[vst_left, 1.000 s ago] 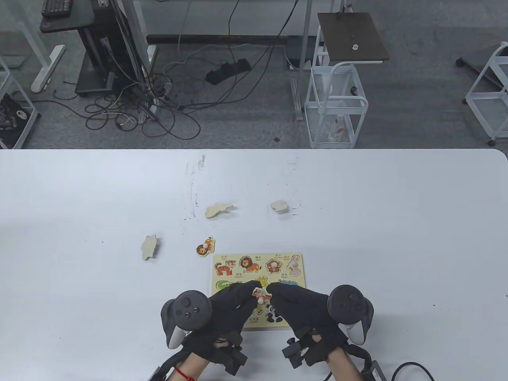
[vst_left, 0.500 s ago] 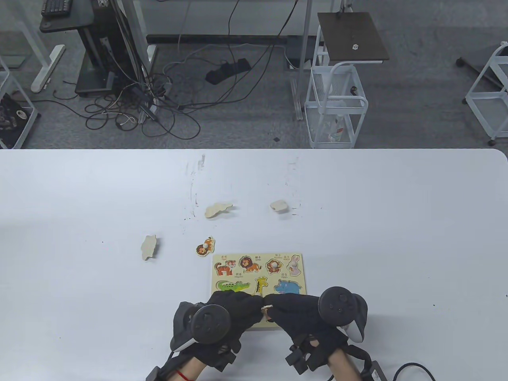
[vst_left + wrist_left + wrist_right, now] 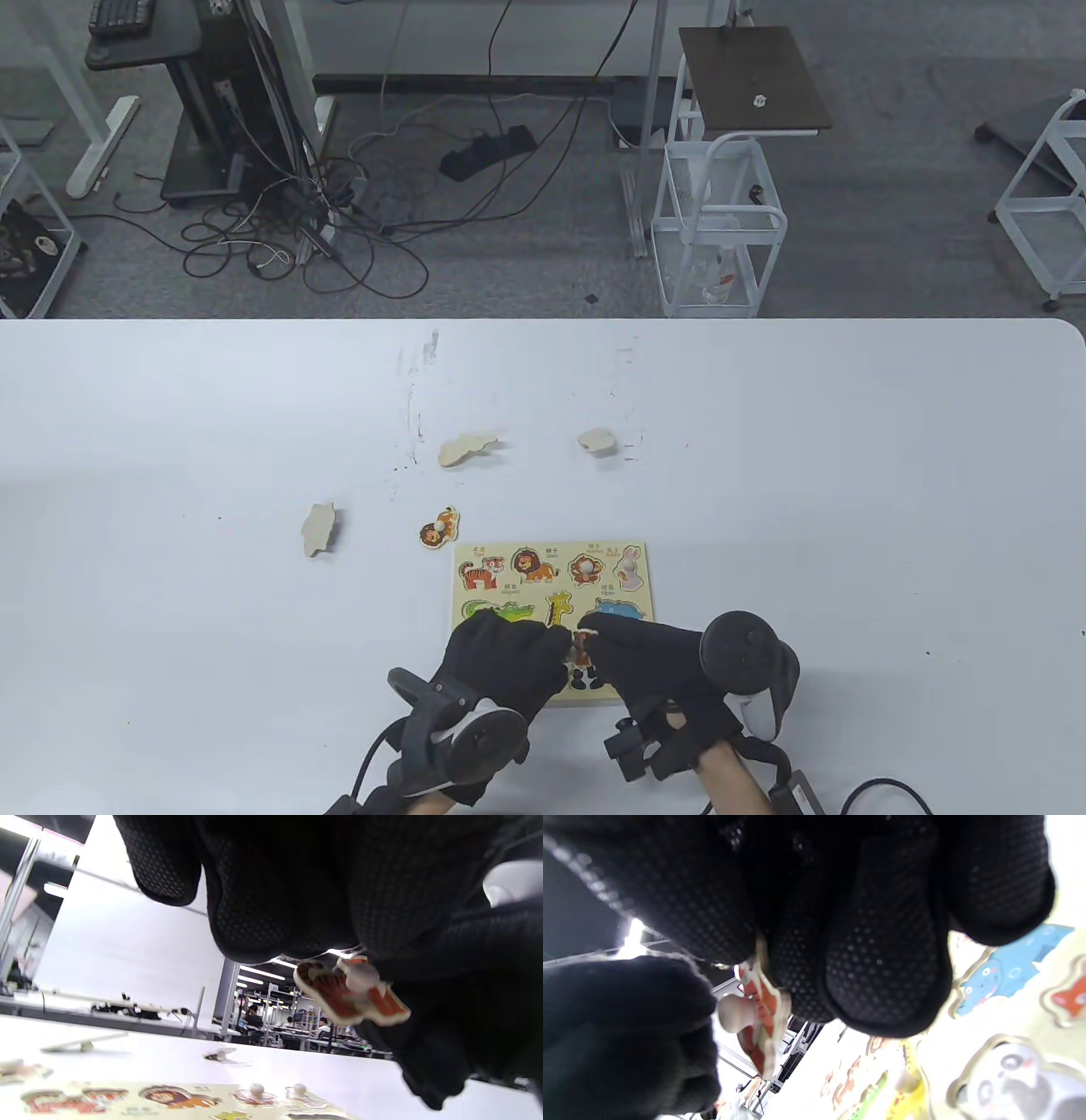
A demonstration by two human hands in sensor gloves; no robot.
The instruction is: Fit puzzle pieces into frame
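Your table (image 3: pixel 848 509) fills the lower frame, with the puzzle frame (image 3: pixel 635 570) at bottom center. Your left hand (image 3: pixel 506 658) sits curled, grip unclear. Your right hand (image 3: pixel 649 666) pinches the orange animal piece (image 3: pixel 350 995) just above the frame's lower row.

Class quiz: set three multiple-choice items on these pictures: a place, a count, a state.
1. The face-up loose piece lies: A off the frame's far-left corner; B right of it; C inside it.
2. Blank-side-up pieces on the table: A one; B three; C five.
3. The orange knobbed piece is: A seated; B lying on the table; C held above the frame.
Key: A, it sits by that corner; B, three pale shapes show; C, the right hand's fingers hold it clear.
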